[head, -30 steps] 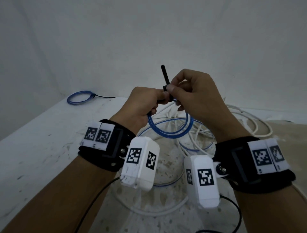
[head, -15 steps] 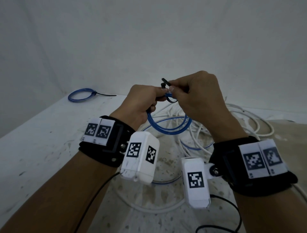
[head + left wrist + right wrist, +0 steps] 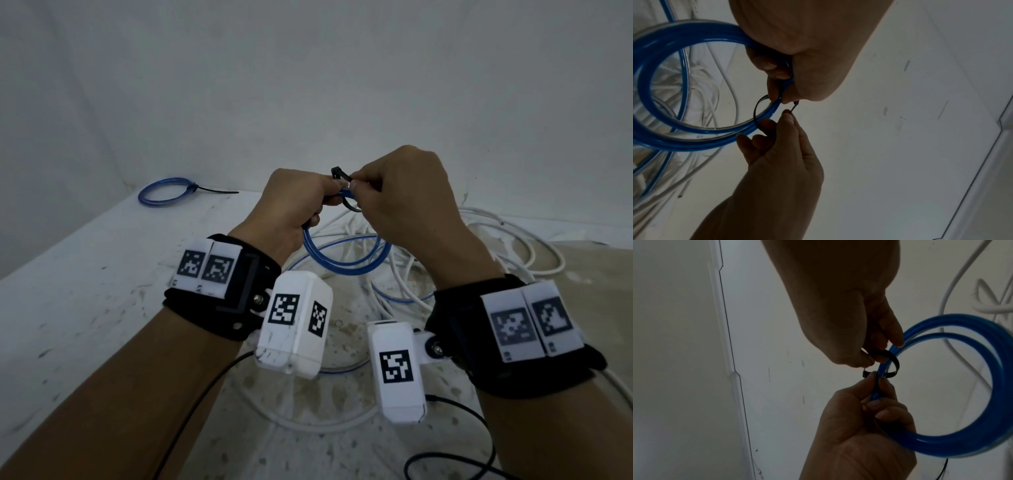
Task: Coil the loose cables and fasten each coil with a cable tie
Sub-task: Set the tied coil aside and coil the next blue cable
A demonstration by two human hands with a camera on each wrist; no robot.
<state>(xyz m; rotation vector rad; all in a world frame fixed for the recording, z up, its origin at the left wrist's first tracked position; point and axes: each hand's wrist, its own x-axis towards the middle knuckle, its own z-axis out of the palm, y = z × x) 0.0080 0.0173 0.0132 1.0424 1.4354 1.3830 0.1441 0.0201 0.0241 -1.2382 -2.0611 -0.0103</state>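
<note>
A small blue cable coil (image 3: 346,265) hangs in the air over the table. My left hand (image 3: 329,195) grips its top strands. A black cable tie (image 3: 339,173) is looped loosely round those strands, its head sticking up between my hands. My right hand (image 3: 363,186) pinches the tie. The left wrist view shows the coil (image 3: 674,141), the tie loop (image 3: 756,110), my left hand (image 3: 781,97) above and my right hand (image 3: 785,116) below. In the right wrist view my right hand (image 3: 869,360) pinches the tie (image 3: 894,361) while my left hand (image 3: 877,381) grips the coil (image 3: 962,446).
A tied blue coil (image 3: 164,195) lies at the table's far left by the wall. Loose white cables (image 3: 496,246) and a loose blue cable (image 3: 394,298) sprawl under and right of my hands. The stained white table (image 3: 85,291) meets a wall behind.
The tie's tail stood upright a second ago; it is now bent over into a loop round the coil's strands. Both hands stay together and sit slightly higher in the view.
</note>
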